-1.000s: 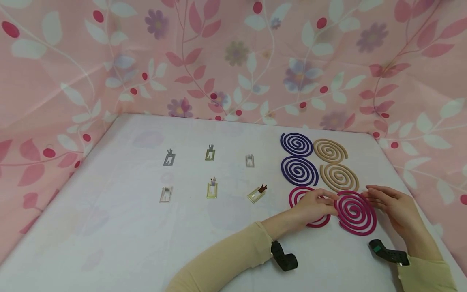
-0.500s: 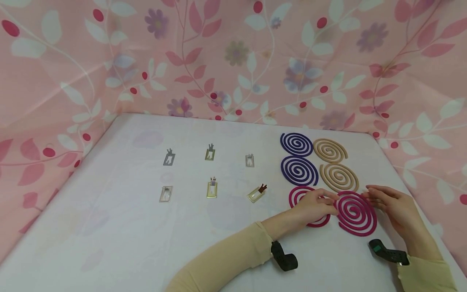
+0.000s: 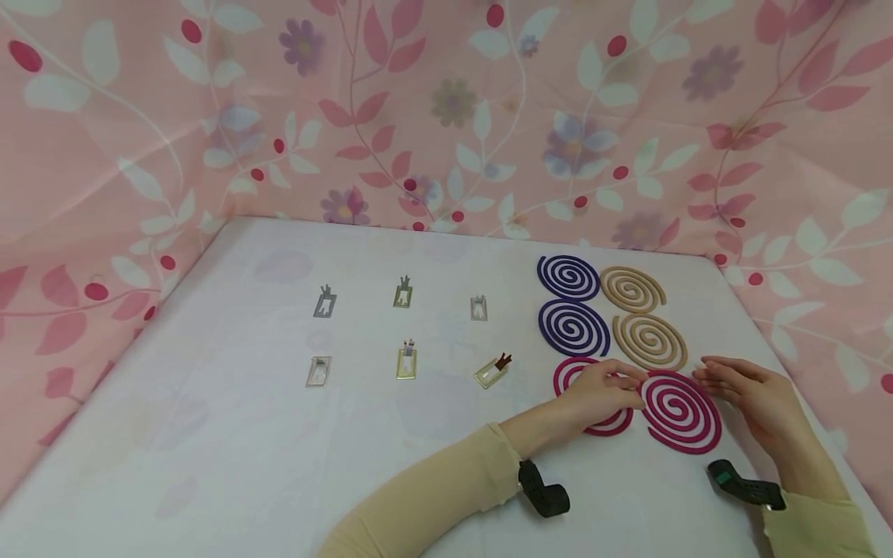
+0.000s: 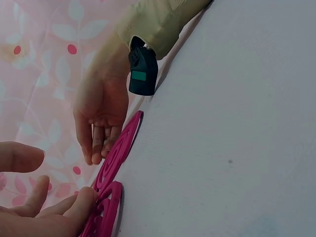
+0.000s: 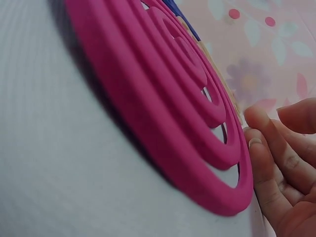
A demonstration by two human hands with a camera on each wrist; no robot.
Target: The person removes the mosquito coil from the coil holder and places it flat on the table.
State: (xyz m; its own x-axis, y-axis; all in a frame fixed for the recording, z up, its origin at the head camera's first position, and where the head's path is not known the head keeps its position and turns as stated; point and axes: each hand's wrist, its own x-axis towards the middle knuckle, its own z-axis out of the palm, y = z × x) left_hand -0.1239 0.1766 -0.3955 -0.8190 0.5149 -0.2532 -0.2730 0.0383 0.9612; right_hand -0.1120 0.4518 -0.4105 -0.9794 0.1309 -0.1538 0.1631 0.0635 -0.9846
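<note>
Two pink mosquito coils lie side by side on the white table in the head view. My left hand reaches over the left pink coil and hides its middle; its fingertips touch the near side of the right pink coil. Beyond that coil's far side is my right hand, fingers loosely bent, thumb apart from them. In the right wrist view, the fingertips are beside the coil's rim, touching or nearly so. Neither hand grips the coil; the left thumb stands clear of it.
Behind the pink coils lie two blue coils and two tan coils. Several small metal frame-shaped pieces are spread over the table's middle. Pink floral cloth hangs around the table.
The right pink coil has shifted slightly toward me, its upper edge now a little farther from the tan coil. Both hands have hardly moved.
</note>
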